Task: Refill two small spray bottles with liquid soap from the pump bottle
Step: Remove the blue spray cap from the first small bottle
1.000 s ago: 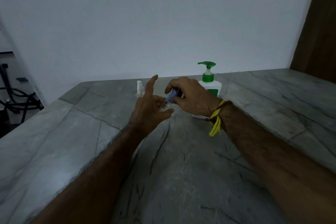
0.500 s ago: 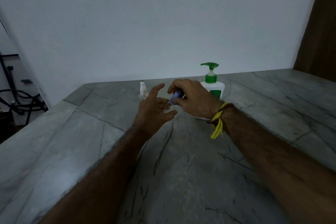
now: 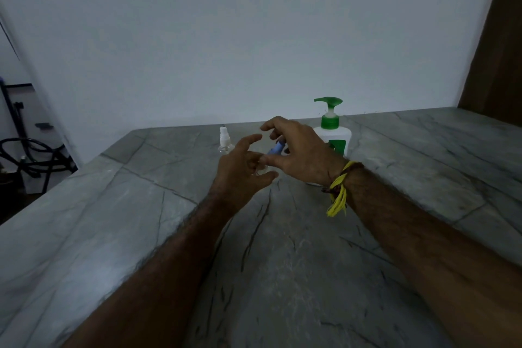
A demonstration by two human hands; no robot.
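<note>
Right hand [image 3: 299,150] fingers have spread off the blue-capped bottle [image 3: 274,148].

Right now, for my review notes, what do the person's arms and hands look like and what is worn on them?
Both forearms are bare and hairy, with no sleeves in view. Neither the left hand nor the right hand wears a glove, and no rings can be made out in the dim light. The right wrist carries a knotted yellow and dark brown thread band, its loose yellow ends hanging down.
</note>
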